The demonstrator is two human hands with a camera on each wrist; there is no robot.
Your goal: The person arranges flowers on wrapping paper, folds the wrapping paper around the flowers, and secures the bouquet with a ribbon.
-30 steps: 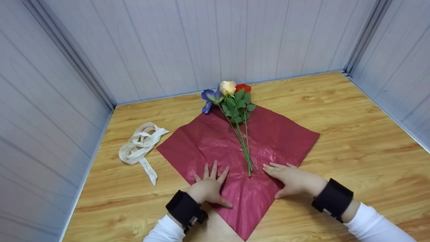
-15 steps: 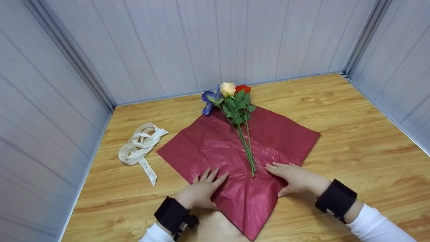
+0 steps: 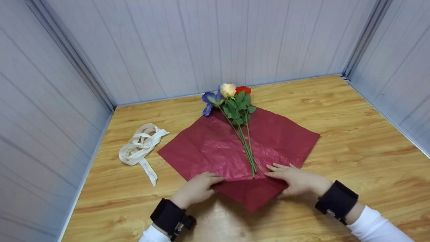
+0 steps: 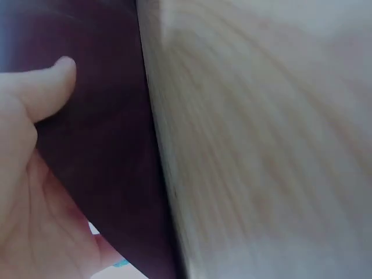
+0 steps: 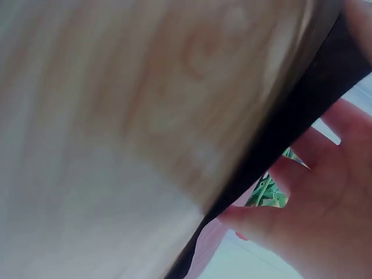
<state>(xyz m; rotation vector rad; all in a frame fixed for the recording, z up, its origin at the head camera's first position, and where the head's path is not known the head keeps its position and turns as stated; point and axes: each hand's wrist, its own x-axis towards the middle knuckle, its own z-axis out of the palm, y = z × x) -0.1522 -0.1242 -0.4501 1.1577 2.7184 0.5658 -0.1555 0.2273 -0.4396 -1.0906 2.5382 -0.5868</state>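
The dark red paper [image 3: 208, 148] lies spread in front of the person on the wooden table [image 3: 352, 144], its near flap creased between the hands and the near tip a blur. The left hand [image 3: 198, 188] reaches in from the near side, wrist angled inward, pinching the paper's edge between thumb and fingers. The right hand [image 3: 297, 181] comes in lower and flatter, fingers extended and spread over the paper with the thumb at its near edge; I can't tell whether they pinch it. On the paper lie green stems [image 3: 249, 159], ends near the crease, topped by a purple flower [image 3: 209, 100], a cream rose [image 3: 228, 90] and a red flower [image 3: 243, 89]. A loosely coiled white ribbon [image 3: 136, 155] sits off beyond the left hand. Both wrists wear black bands [image 3: 337, 201].
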